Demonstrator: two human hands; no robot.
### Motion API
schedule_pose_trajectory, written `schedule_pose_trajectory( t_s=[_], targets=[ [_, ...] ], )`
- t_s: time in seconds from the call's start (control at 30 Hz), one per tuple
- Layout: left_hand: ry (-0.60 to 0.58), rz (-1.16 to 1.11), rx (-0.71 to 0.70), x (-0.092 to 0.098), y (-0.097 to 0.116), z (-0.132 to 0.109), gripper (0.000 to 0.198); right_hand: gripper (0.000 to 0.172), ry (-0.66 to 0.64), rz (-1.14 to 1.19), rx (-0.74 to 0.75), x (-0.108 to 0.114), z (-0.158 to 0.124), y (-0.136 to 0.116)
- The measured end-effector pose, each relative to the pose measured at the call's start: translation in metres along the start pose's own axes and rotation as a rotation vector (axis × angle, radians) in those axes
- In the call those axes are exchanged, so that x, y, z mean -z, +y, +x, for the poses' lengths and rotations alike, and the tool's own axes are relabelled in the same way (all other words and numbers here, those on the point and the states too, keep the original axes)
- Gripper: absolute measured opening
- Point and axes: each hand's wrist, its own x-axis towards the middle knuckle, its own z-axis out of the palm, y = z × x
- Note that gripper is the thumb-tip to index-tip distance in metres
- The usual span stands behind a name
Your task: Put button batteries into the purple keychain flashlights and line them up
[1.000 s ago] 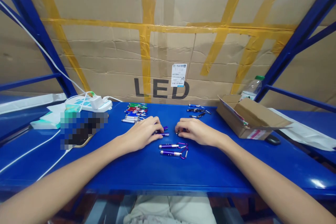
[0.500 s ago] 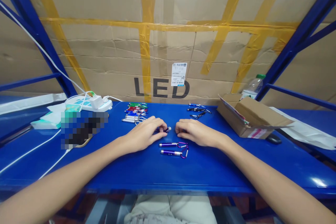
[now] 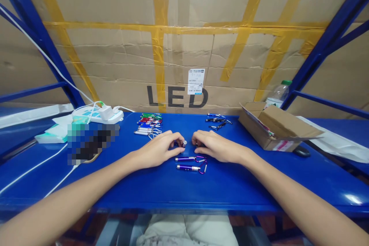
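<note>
My left hand [image 3: 165, 149] pinches a mini flashlight [image 3: 185, 144] between thumb and fingertips; its round silver end shows and the rest is mostly hidden by the fingers. Facing it, a short distance to the right, my right hand [image 3: 215, 146] is closed with thumb and fingers bent together. A small dark bit shows between its fingertips, too small to name. Just below the hands lie two purple mini flashlights with carabiner clips, an upper one [image 3: 185, 159] and a lower one [image 3: 188, 168], side by side on the blue table [image 3: 184, 190].
Behind my left hand, green, red, blue and silver mini flashlights [image 3: 148, 123] form a row. Several blue and black ones [image 3: 218, 121] lie at the back right. An open cardboard box [image 3: 276, 130] stands right, a phone [image 3: 93, 144] and power strip [image 3: 117, 116] left.
The flashlight in my left hand has turned, so its silver end now points more upward. My right fingers have parted slightly, showing a dark bit between them.
</note>
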Motion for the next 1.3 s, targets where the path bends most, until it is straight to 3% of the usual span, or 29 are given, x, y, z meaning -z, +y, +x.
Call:
schedule_pose_trajectory(
  t_s=[1.0,1.3],
  targets=[
    [-0.029,-0.031,0.026,0.001,0.001,0.002,0.022,0.015,-0.025,-0.001,-0.006,0.003,-0.001,-0.010],
    [-0.022,-0.024,0.034,0.000,0.000,0.002,0.019,0.016,0.055,0.061,0.066,0.007,0.000,-0.011]
  ],
)
